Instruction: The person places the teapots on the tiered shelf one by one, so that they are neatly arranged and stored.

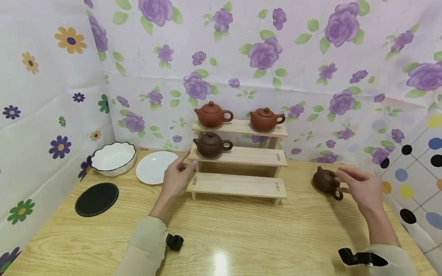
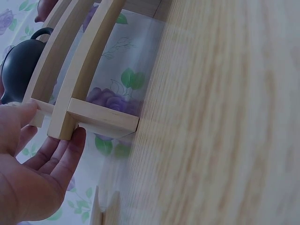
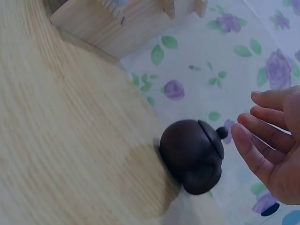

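Observation:
A three-tier wooden stand [image 1: 238, 183] stands mid-table. My left hand [image 1: 177, 177] touches its left end, fingers fairly straight against the tier ends; the left wrist view shows that hand [image 2: 40, 168] close up. A dark brown teapot [image 1: 211, 145] sits at the left of the middle tier, just above the hand. Two reddish-brown teapots, one at left [image 1: 210, 115] and one at right [image 1: 264, 120], occupy the top tier. At the table's right, another dark teapot [image 1: 324, 181] stands upright. My right hand [image 1: 362, 188] is beside its lid, fingers loosely bent and apart from it in the right wrist view.
To the left of the stand are a white scalloped bowl [image 1: 114, 158], a white plate [image 1: 152, 168] and a round black mat [image 1: 97, 199]. Flower-patterned cloth [image 1: 235, 84] rises behind the table, with a dotted cloth [image 1: 411, 184] along the right side.

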The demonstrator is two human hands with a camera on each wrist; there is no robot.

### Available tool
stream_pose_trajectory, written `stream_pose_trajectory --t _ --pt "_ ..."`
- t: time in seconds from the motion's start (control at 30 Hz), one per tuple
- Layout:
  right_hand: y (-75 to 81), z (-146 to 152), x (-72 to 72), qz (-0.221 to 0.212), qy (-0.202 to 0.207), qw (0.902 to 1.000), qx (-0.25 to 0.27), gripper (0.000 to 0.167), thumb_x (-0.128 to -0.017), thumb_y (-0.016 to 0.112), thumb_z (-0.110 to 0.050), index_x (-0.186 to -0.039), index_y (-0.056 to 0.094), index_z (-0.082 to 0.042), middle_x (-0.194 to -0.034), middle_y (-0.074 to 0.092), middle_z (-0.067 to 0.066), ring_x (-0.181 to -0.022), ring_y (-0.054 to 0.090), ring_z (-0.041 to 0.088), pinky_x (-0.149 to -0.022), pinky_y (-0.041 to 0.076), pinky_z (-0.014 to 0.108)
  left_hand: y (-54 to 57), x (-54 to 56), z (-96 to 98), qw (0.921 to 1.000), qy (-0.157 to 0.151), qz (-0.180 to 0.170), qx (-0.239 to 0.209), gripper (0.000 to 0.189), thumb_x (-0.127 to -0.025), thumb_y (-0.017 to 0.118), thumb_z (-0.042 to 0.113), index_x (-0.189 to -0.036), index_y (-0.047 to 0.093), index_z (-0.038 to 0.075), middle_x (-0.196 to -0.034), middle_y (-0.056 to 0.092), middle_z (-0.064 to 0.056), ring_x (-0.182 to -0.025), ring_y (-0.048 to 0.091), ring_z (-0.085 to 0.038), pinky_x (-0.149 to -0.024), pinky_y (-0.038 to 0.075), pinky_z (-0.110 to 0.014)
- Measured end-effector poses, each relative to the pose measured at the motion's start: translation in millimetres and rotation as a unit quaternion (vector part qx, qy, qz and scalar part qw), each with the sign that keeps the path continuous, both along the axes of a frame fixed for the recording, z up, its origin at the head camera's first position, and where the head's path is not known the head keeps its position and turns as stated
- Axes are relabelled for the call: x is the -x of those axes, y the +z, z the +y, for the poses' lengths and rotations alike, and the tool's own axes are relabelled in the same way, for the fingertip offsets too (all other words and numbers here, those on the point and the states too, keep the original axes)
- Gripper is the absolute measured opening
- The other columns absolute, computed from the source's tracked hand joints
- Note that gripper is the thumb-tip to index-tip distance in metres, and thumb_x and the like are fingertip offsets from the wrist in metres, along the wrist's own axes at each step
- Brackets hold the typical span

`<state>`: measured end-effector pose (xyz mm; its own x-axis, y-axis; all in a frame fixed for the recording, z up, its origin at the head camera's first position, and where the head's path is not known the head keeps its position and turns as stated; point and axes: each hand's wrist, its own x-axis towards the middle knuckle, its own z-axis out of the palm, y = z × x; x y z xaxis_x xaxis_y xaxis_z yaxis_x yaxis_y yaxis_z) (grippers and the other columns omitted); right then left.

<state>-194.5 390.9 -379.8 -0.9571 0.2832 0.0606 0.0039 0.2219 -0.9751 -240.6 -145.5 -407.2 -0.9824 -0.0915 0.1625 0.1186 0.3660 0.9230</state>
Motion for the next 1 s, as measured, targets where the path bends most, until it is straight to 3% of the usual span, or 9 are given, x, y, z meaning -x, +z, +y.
stream_pose_trajectory --t 0.27,0.47,0.7,1.0 --pt "-15.0 13 -9.0 -0.028 -0.033 0.9979 -0.047 0.031 -0.097 0.078 -0.035 -0.124 0.079 -0.019 -0.099 0.072 -0.029 -0.085 0.071 -0.005 -0.069 0.063 0.029 -0.4 0.4 -1.0 1.0 0.004 -0.002 0.001 0.054 -0.106 0.066 0.033 -0.158 0.052 0.03 -0.11 0.077 -0.015 -0.09 0.067 -0.019 -0.08 0.05 -0.03" --pt "-21.8 19 -12.7 -0.035 -0.044 0.9974 -0.045 0.025 -0.097 0.078 -0.033 -0.118 0.082 -0.02 -0.098 0.071 -0.029 -0.084 0.073 -0.004 -0.068 0.064 0.032 -0.1 0.2 -1.4 1.0 0.007 0.003 0.002 0.054 -0.106 0.066 0.033 -0.158 0.052 0.028 -0.109 0.078 -0.015 -0.089 0.067 -0.017 -0.08 0.05 -0.027" --pt "-28.2 19 -12.5 -0.05 -0.066 0.9952 -0.053 0.029 -0.097 0.079 -0.029 -0.118 0.082 -0.01 -0.091 0.071 -0.029 -0.079 0.073 -0.002 -0.067 0.064 0.032 0.3 -0.1 -0.1 1.0 0.007 0.001 0.003 0.054 -0.106 0.066 0.033 -0.159 0.051 0.028 -0.11 0.077 -0.016 -0.091 0.067 -0.019 -0.082 0.049 -0.029" --pt "-41.4 18 -15.2 -0.08 -0.059 0.9938 -0.049 0.027 -0.094 0.083 -0.037 -0.113 0.084 -0.017 -0.087 0.071 -0.027 -0.076 0.075 0.005 -0.068 0.064 0.03 0.3 -0.3 1.1 1.0 0.005 -0.005 0.005 0.054 -0.107 0.065 0.032 -0.159 0.051 0.028 -0.11 0.077 -0.016 -0.09 0.065 -0.02 -0.08 0.049 -0.03"
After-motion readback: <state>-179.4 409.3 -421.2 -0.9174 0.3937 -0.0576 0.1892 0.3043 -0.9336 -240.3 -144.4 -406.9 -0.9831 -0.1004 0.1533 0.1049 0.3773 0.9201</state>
